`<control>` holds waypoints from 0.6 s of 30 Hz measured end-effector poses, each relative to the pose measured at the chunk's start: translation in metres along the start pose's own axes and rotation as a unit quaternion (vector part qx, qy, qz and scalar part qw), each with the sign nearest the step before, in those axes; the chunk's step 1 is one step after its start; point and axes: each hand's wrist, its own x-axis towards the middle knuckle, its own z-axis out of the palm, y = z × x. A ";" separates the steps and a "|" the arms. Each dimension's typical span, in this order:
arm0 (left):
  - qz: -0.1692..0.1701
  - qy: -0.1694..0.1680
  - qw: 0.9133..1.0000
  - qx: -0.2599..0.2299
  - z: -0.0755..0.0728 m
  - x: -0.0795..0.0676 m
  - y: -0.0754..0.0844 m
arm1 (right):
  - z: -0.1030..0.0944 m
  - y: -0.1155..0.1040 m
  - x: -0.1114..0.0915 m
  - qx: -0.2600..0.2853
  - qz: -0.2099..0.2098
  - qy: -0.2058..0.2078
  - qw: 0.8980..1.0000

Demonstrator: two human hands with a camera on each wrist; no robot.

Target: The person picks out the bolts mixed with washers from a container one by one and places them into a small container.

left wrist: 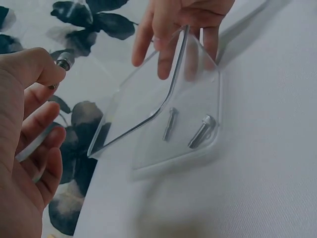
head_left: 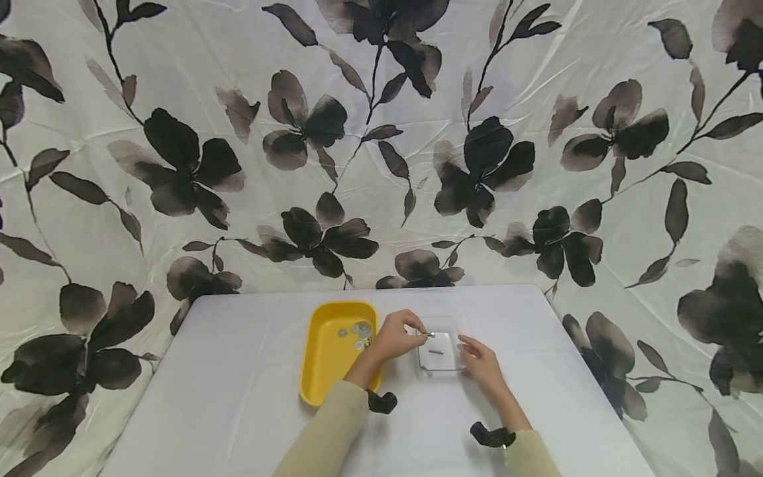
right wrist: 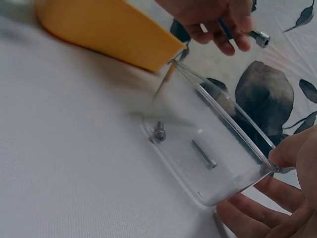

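Observation:
My left hand [head_left: 401, 338] pinches a metal socket-head bolt [left wrist: 65, 60] between thumb and index finger, raised above a clear plastic container [right wrist: 223, 113]. Its other fingers are loosely curled in the left wrist view. At the container's right side, my right hand [head_left: 481, 364] holds the wall, with the thumb at the rim and the fingers outside. Inside lie two bolts: one [right wrist: 204, 154] flat on the bottom and another [right wrist: 159, 133] near a side wall.
A yellow tray [head_left: 322, 371] stands left of the container. Several flat round metal washers [head_left: 360, 328] lie inside it, partly behind my left hand. Both stand on a white-covered table [head_left: 238, 397], with a floral cloth [head_left: 387, 165] hanging behind.

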 end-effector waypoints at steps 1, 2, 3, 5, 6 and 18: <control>0.003 -0.001 1.000 0.003 0.002 0.001 0.000 | 0.001 0.000 -0.001 -0.003 0.000 0.002 1.000; 0.006 -0.003 1.000 0.007 0.004 0.002 -0.001 | 0.001 0.000 -0.001 -0.008 0.000 0.003 1.000; 0.008 -0.005 1.000 0.013 0.005 0.004 -0.001 | 0.002 0.000 -0.002 -0.014 -0.004 0.005 1.000; 0.010 -0.007 1.000 0.024 0.007 0.007 -0.001 | 0.002 -0.002 -0.001 -0.014 -0.003 0.006 1.000; 0.009 -0.008 1.000 0.028 0.008 0.009 0.000 | 0.002 -0.003 -0.001 -0.009 0.000 0.006 1.000; -0.021 -0.015 0.999 0.043 0.029 0.013 -0.003 | 0.003 -0.001 -0.001 -0.017 -0.003 0.006 1.000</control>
